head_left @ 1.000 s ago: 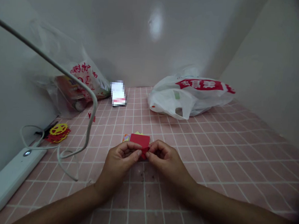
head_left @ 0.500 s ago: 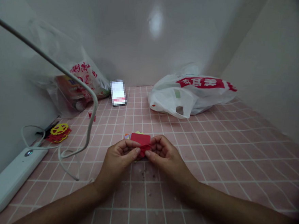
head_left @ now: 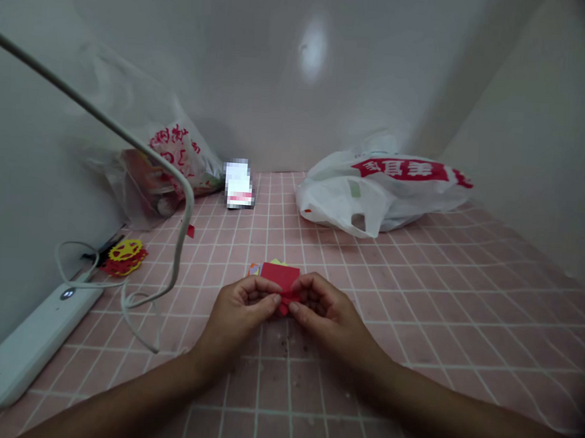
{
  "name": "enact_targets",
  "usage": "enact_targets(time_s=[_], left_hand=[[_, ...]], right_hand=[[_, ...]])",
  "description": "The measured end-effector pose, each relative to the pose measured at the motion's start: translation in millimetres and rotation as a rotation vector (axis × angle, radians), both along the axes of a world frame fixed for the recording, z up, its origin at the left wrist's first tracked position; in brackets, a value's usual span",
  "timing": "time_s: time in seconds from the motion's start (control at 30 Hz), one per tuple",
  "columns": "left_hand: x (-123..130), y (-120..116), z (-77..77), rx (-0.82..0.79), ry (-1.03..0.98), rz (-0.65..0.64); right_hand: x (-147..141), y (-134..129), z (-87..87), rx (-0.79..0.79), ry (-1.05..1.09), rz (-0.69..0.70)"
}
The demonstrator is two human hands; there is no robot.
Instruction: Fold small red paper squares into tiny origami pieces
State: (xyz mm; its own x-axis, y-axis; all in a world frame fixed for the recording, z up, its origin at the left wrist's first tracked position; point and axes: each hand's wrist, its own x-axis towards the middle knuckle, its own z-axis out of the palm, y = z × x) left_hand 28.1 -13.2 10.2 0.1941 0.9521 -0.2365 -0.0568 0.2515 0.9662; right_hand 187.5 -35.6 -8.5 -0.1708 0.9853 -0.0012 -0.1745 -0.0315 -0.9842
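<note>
Between my two hands is a piece of red paper [head_left: 285, 301], small and partly hidden by the fingertips. My left hand [head_left: 244, 309] pinches its left side between thumb and fingers. On its right side my right hand [head_left: 326, 315] pinches it the same way. Just behind the fingers a flat red sheet [head_left: 279, 273] lies over a yellow piece [head_left: 276, 262], with a small patterned orange and purple piece [head_left: 254, 270] at its left. Where the held paper ends and the flat sheet begins is hard to tell.
Yellow and red cut-outs [head_left: 126, 251] lie at left beside a white power bank [head_left: 30, 344] and its cable [head_left: 183, 238]. Behind stand a clear bag [head_left: 161, 163], a lit phone [head_left: 239, 183] and a white plastic bag [head_left: 375, 188] on the pink tiled surface [head_left: 448, 283].
The whole view has shifted slightly, so things appear a little further right. Both hands still pinch the red paper, with the fingertips barely moved against it.
</note>
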Motion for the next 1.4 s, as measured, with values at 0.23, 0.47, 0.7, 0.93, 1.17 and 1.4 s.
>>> enact_targets(time_s=[0.23, 0.47, 0.7, 0.93, 1.17, 1.4], left_hand=[[-0.6, -0.3, -1.7, -0.018, -0.01, -0.016], [-0.1, 1.2, -0.6, -0.004, 0.023, -0.052], [-2.1, -3.0, -2.8, 0.112, 0.123, -0.106], [0.7, -2.2, -4.1, 0.097, 0.003, -0.037], [0.1, 0.3, -8.2, 0.099, -0.04, -0.062], [-0.8, 1.0, -4.1, 0.103, -0.043, -0.061]], right_hand=[[-0.3, 0.2, -2.9, -0.03, -0.003, 0.009], [1.7, 1.1, 0.4, -0.032, 0.005, 0.031], [1.2, 0.2, 4.3, -0.099, -0.01, 0.012], [-2.4, -1.3, -0.2, -0.207, 0.031, 0.002], [-2.2, -0.8, 1.7, -0.234, 0.032, 0.011], [0.1, -0.9, 4.1, -0.207, 0.04, 0.049]])
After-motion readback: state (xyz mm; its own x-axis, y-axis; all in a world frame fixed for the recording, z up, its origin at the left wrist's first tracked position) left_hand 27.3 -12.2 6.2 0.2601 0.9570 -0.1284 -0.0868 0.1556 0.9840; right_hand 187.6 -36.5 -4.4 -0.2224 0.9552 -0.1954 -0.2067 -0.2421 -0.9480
